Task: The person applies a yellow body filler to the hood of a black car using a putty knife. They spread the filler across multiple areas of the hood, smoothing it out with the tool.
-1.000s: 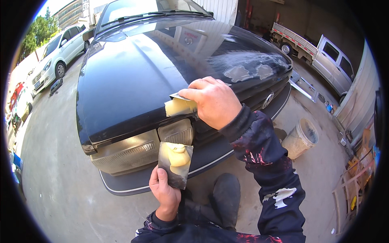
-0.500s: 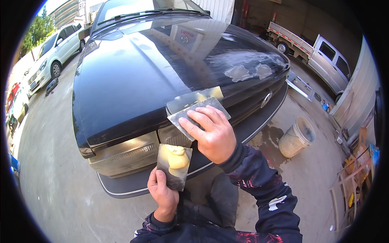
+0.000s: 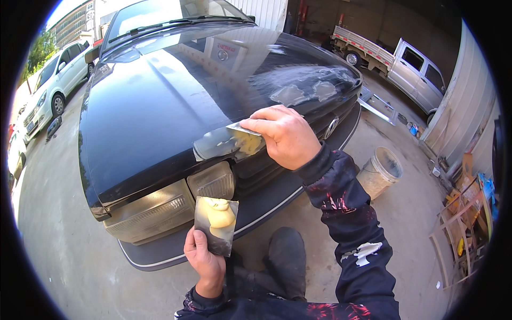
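My left hand [image 3: 205, 261] grips a flat grey plate [image 3: 214, 245] by its lower left edge, below the headlight. A thick mound of yellow body filler [image 3: 220, 217] sits on that plate. My right hand [image 3: 285, 136] is closed on a flat spreader [image 3: 242, 128], tilted against the front edge of the black car hood [image 3: 149, 122]. Beneath the spreader, yellow filler [image 3: 248, 143] is smeared over a grey sanded patch [image 3: 213, 144]. Further right on the hood, two grey patches [image 3: 288, 95] lie within a dull, scuffed area.
The headlight [image 3: 154, 209] and black bumper [image 3: 256, 223] are just in front of me. A dirty white bucket [image 3: 381, 172] stands on the floor to the right. Wooden frames and scraps [image 3: 460, 226] lean at far right. A white car [image 3: 58, 88] and a silver truck [image 3: 413, 66] are parked behind.
My right hand has moved slightly up and right, tipping the spreader from lying nearly flat to steeper and uncovering the smeared filler. My left hand still holds the plate.
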Action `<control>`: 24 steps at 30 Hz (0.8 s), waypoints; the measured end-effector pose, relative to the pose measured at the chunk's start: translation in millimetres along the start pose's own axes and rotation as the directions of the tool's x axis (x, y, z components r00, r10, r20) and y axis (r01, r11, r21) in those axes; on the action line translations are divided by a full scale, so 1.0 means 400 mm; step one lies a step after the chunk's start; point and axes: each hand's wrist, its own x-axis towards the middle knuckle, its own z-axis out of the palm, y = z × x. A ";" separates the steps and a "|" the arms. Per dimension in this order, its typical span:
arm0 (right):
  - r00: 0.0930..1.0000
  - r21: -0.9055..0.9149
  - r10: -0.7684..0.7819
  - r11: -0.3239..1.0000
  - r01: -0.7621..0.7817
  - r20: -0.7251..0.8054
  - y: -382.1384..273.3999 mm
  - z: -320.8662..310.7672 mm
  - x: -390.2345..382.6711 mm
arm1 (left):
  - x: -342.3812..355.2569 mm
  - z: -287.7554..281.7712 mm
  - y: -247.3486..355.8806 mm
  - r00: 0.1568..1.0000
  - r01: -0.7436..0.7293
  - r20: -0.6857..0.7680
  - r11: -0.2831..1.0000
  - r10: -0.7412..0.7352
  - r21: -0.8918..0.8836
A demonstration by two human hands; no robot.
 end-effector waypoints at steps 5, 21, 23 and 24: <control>1.000 0.020 -0.005 1.000 0.005 -0.011 -0.016 0.018 -0.021 | -0.003 -0.005 -0.008 1.000 0.020 0.006 1.000 -0.020 0.016; 0.937 -0.159 -0.013 0.986 -0.045 -0.348 -0.061 0.197 -0.266 | -0.005 0.001 -0.020 0.999 0.040 0.007 0.999 -0.040 0.021; 0.922 -0.159 -0.026 0.987 -0.039 -0.387 -0.061 0.176 -0.263 | -0.007 -0.001 -0.019 0.999 0.041 -0.007 0.999 -0.041 0.011; 0.930 -0.165 -0.021 0.985 -0.043 -0.368 -0.059 0.170 -0.255 | -0.007 -0.002 -0.020 0.999 0.044 0.012 0.999 -0.044 0.004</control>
